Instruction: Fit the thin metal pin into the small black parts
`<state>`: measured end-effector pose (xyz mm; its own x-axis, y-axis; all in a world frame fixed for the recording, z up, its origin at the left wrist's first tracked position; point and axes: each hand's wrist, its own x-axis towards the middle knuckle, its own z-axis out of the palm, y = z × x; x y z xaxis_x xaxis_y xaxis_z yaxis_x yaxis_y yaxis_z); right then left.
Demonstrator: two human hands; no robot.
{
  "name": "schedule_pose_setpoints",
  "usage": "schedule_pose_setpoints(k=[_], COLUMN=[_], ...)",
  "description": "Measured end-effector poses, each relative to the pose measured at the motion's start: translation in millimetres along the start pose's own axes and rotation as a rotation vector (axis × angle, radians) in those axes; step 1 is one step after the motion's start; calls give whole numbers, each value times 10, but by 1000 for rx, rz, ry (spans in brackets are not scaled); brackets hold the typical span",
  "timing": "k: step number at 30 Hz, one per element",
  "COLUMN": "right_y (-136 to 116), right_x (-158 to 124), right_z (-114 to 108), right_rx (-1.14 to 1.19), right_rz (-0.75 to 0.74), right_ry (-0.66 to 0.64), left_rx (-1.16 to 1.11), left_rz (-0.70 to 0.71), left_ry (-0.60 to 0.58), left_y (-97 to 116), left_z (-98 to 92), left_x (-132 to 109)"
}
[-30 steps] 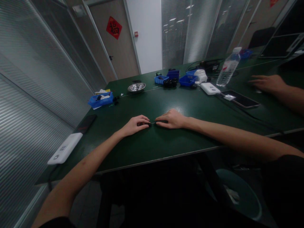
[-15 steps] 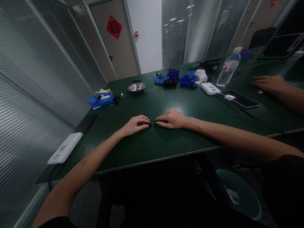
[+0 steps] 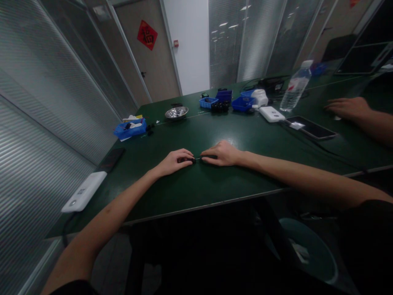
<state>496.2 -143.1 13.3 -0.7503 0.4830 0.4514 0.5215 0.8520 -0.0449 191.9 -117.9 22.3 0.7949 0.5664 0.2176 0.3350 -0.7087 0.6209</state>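
Note:
On the dark green table (image 3: 196, 184), my left hand (image 3: 171, 163) is closed round a small black part (image 3: 185, 160), pinched between thumb and fingers. Its exact kind is too dark and small to make out. My right hand (image 3: 224, 153) grips a screwdriver (image 3: 210, 156) by its dark handle, the index finger laid along the top. The screwdriver lies level, its thin bright shaft pointing left and reaching the black part's right end. Whether the tip sits inside the part cannot be seen. Both hands rest at the table's middle, a short gap apart.
A metal bowl (image 3: 176, 113) and blue trays (image 3: 242, 104) stand farther back; a blue bin (image 3: 130, 128) is left. White power banks (image 3: 84, 191), a phone (image 3: 312, 127) and a water bottle (image 3: 296, 87) lie or stand around. Another person's hand (image 3: 350, 108) rests at right.

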Motion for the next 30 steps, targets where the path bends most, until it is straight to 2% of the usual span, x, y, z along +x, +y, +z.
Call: schedule_pose_setpoints(k=[30], right_y=[2], right_x=[-7], right_z=[-2], right_rx=[-23], right_rz=[-1], right_ry=[-8], left_rx=[-3], left_rz=[28], left_ry=[-8], left_y=[-13], left_z=[11], left_x=[8])
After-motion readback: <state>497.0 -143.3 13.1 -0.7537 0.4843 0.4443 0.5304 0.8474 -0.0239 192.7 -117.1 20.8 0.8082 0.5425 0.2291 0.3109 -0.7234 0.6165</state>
